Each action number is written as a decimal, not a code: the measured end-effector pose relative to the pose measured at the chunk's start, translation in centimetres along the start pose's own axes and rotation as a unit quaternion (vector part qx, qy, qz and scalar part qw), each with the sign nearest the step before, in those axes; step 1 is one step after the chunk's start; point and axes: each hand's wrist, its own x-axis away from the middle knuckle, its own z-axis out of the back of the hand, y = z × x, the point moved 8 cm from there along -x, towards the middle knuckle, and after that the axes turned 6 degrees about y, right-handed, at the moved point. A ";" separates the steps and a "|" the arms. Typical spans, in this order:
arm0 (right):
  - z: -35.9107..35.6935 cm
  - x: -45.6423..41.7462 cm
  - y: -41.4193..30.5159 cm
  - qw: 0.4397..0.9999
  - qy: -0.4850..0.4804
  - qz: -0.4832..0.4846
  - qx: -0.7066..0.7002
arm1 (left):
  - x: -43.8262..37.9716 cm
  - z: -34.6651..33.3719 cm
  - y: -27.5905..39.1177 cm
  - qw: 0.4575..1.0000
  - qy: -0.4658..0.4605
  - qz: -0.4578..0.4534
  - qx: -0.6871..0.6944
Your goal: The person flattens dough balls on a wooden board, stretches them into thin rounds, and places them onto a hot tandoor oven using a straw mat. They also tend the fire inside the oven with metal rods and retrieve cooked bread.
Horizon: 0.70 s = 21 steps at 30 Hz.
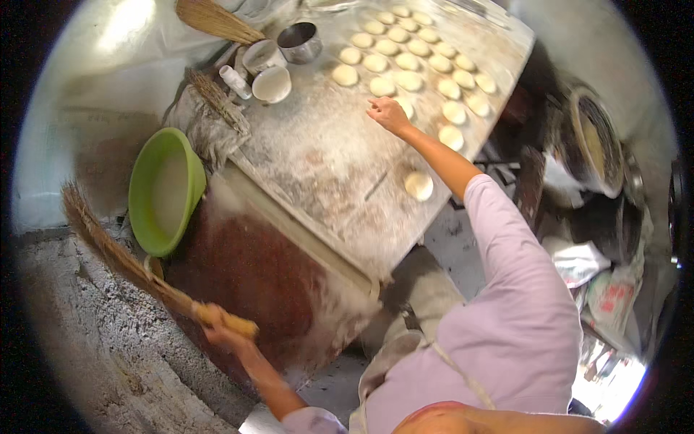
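Note:
My left hand point(219, 325) is closed around the yellow handle of a long straw broom point(116, 252), whose bristles point to the upper left beside a green basin. Over the floured work table point(320, 157), my right hand point(387, 113) is held out with its fingers partly bent; whether it touches anything cannot be told. Just beyond it lie several flat round dough pieces point(382, 87), spread across the table's far part. A single dough round point(418, 186) lies nearer, below my right forearm. A thin dark stick or mark point(376, 186) shows on the table near it.
A green plastic basin point(190, 184) holds cloudy liquid at the left. A metal pot point(300, 46), white bowls point(271, 85), a white bottle point(236, 82) and another straw brush point(217, 20) stand at the back left. A dark red surface point(249, 271) lies before the table; a round vessel point(596, 141) is at the right.

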 end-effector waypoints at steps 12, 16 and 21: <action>-13.4 -12.0 10.6 0.972 0.100 -0.122 0.171 | -6.0 -10.8 -7.2 0.990 0.023 -0.017 -0.139; -13.6 -8.0 3.4 0.977 0.009 -0.174 -0.125 | -4.9 -12.3 -4.5 0.974 0.009 -0.172 -0.148; -13.1 2.2 -14.5 0.700 -0.225 -0.401 -0.547 | -3.9 -13.5 -3.3 0.987 0.004 -0.060 -0.146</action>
